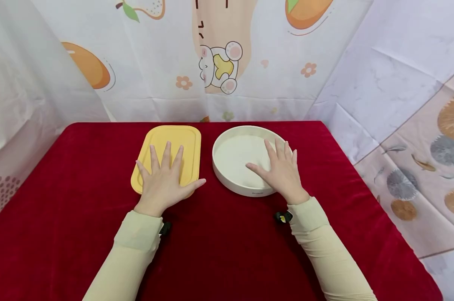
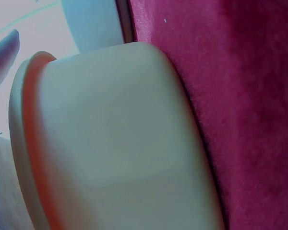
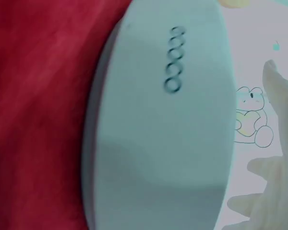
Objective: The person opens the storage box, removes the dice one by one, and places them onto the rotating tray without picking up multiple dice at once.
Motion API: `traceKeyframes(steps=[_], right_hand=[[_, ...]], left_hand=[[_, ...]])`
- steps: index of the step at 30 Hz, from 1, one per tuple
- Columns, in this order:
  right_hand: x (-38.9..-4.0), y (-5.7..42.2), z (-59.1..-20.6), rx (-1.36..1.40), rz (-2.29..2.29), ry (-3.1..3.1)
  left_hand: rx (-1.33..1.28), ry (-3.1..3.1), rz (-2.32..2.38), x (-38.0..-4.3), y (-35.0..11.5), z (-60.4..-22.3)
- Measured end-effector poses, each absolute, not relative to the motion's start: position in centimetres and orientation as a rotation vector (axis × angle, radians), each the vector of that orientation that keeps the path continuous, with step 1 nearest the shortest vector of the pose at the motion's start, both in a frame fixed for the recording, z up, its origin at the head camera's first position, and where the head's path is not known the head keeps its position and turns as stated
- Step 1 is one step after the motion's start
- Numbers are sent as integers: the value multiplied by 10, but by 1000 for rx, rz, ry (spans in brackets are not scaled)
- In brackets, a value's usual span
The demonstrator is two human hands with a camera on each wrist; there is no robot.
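Yellow-lidded box (image 2: 120, 120): sat at 11 o'clock.
Cream round tray (image 1: 236, 161): stood at 1 o'clock.
Left hand (image 1: 162, 184), right hand (image 1: 283, 172): spread wide above, holding nothing.
Lid (image 1: 189, 161): was on; all handling seemed undone.

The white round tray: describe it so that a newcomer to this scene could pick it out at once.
Start at the red-covered table in front of the patterned curtain. Toward its far edge, just right of the yellow-topped box, sits the white round tray. Unlike that rectangular neighbour, the tray is circular, open-topped and lettered on its near wall.
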State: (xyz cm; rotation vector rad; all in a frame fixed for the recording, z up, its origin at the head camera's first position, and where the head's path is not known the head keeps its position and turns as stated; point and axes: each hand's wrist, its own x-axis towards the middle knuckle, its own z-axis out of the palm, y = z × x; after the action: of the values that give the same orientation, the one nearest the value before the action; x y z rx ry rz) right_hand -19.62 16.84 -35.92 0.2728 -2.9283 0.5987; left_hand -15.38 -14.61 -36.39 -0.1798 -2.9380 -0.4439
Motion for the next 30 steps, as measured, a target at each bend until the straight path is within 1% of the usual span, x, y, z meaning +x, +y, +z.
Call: traceKeyframes(steps=[8,13,18,30], right_hand=[[-198,162,-349,284,1106,-2961],[-197,157,-345,343,1289,-2948],[-194,150,-342,307,1464,-2931],[-187,126,-344,342,2049,-2660]], left_hand=[[-213,-2926,-460,-150,-144,-359],[-235,-2913,-449,-148,-144,-360],[-276,-2896,-476,-144,-142,-360],[-346,-2884,-481,-136,-138,-358]])
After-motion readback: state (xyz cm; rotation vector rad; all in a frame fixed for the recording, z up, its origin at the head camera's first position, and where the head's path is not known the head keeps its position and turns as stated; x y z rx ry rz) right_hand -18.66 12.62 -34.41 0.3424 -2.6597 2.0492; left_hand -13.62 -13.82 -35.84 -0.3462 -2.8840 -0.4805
